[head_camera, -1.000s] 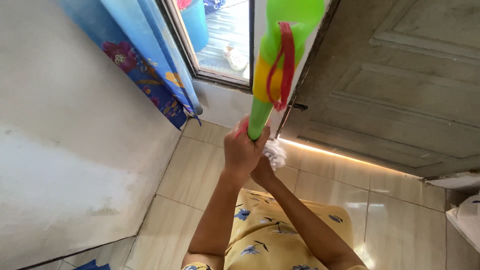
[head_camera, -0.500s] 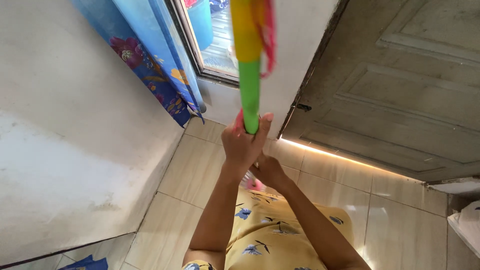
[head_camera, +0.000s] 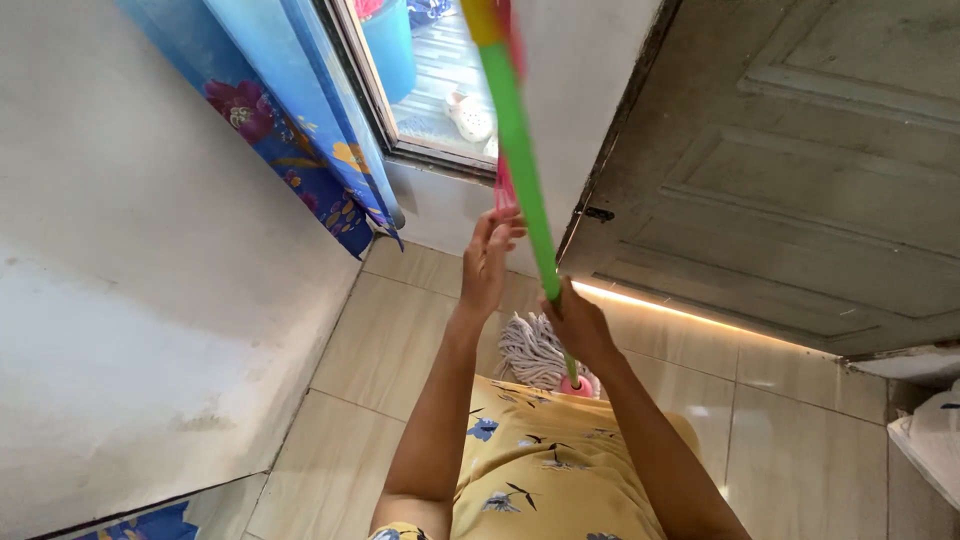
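A mop with a green handle (head_camera: 522, 160) runs from the top of the view down to a pink socket and a white string head (head_camera: 528, 350) near my yellow flowered clothing (head_camera: 545, 470). My right hand (head_camera: 577, 325) is shut on the lower part of the handle. Just left of the handle, my left hand (head_camera: 488, 262) is raised with its fingers apart, touching a red strap that hangs along the handle.
A blue flowered curtain (head_camera: 300, 130) hangs at a window on the left, beside a white wall (head_camera: 130, 300). A grey wooden door (head_camera: 800, 180) stands at the right, with light under its lower edge. Beige floor tiles (head_camera: 380, 350) lie below. A white object (head_camera: 935, 430) sits at the far right.
The mop handle has tilted and slid so its white head shows by my clothing. My left hand has let go of the handle and opened; my right hand has moved right along it.
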